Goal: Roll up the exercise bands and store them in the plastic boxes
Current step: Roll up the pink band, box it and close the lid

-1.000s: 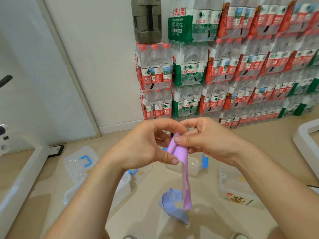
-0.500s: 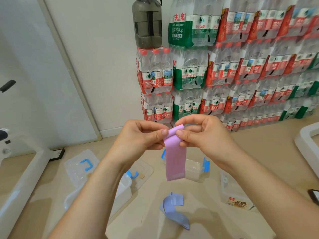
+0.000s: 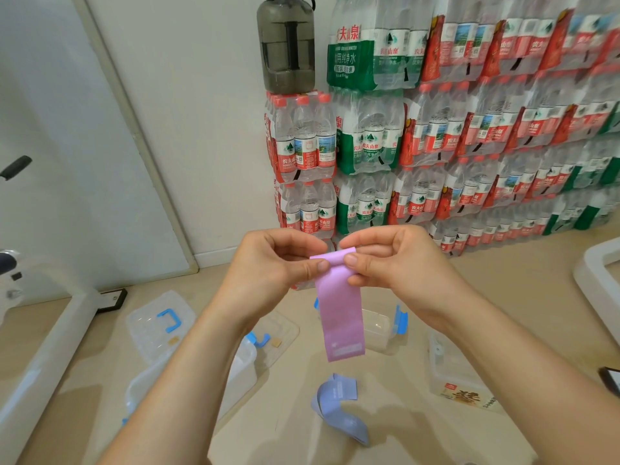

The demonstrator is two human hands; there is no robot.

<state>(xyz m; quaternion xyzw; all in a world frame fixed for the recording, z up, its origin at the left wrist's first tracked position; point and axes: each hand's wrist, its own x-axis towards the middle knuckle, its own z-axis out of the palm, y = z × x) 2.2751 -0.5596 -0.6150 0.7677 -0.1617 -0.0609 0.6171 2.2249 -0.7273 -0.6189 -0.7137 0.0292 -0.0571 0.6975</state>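
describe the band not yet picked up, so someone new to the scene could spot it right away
Start at the wall of stacked water bottle packs and come down to the beige floor in front of it. Among the clear plastic boxes lies the blue band, loosely folded. Unlike the pink band hanging from the left hand and right hand, nothing touches it.

two stretchy flat bands, one pink (image 3: 339, 313) and one lavender-blue (image 3: 337, 406), three clear plastic boxes (image 3: 377, 327), one smoky grey jug (image 3: 286, 45).
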